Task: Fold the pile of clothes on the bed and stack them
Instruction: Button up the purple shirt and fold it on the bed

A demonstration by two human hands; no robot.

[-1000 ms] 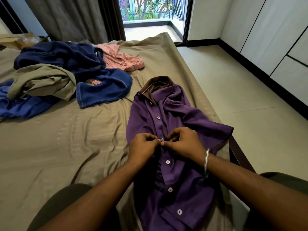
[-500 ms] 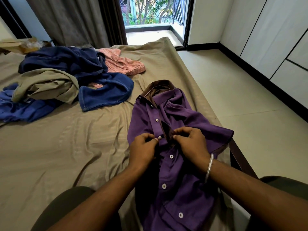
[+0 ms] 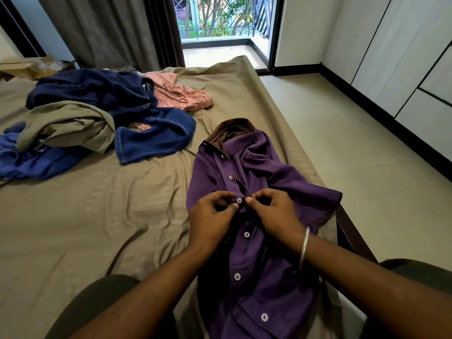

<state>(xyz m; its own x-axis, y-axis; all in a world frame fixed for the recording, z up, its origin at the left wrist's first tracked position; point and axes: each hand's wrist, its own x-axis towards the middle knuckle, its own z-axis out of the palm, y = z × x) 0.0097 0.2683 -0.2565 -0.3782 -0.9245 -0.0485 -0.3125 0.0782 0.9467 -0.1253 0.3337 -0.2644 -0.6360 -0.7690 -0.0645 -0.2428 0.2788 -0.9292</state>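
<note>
A purple button-up shirt (image 3: 266, 182) with a brown collar lies front-up along the right side of the bed, collar pointing away from me. My left hand (image 3: 210, 216) pinches the shirt's left placket at a white button. My right hand (image 3: 274, 211), a metal bangle on its wrist, pinches the opposite placket edge right beside it. Several buttons below the hands look fastened; the placket above them gapes open. A loose pile of clothes (image 3: 102, 113) lies at the far left: dark blue, olive, pink and lighter blue pieces.
The bed (image 3: 97, 228) carries a wrinkled olive sheet, bare between the pile and the shirt. Its dark wooden frame (image 3: 352, 236) shows at the right edge, with tiled floor beyond. White wardrobe doors line the right wall. Curtains and an open balcony door stand behind the bed.
Both hands have moved one button up the shirt, towards the collar. The button they pinched a second ago now lies closed below them.
</note>
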